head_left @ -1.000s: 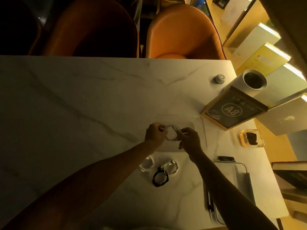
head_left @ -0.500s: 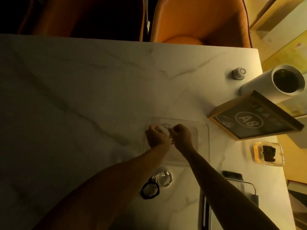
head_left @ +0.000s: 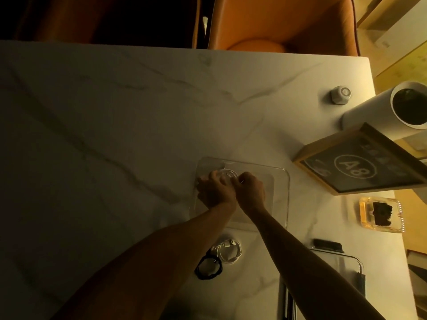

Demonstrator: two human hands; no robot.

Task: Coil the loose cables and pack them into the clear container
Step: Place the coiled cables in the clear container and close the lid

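A clear container (head_left: pixel 280 192) lies on the marble table (head_left: pixel 115 135). Over its far left corner my left hand (head_left: pixel 213 190) and my right hand (head_left: pixel 250 191) together hold a coiled white cable (head_left: pixel 227 175), fingers curled on its two sides. Whether the coil touches the container floor I cannot tell. On the table nearer to me lie a coiled white cable (head_left: pixel 227 250) and a coiled black cable (head_left: pixel 209 269), side by side between my forearms.
A framed "A8" sign (head_left: pixel 360 167), a white cylinder (head_left: pixel 392 107) and a small white knob (head_left: pixel 340 94) stand at the right. An amber glass dish (head_left: pixel 381 214) and the container's lid (head_left: pixel 346 269) lie near the right edge. Orange chairs (head_left: pixel 277 21) stand beyond the table.
Both hands have carried the white coil toward the container's far left corner and drawn closer together. The view has moved nearer and tilted down.
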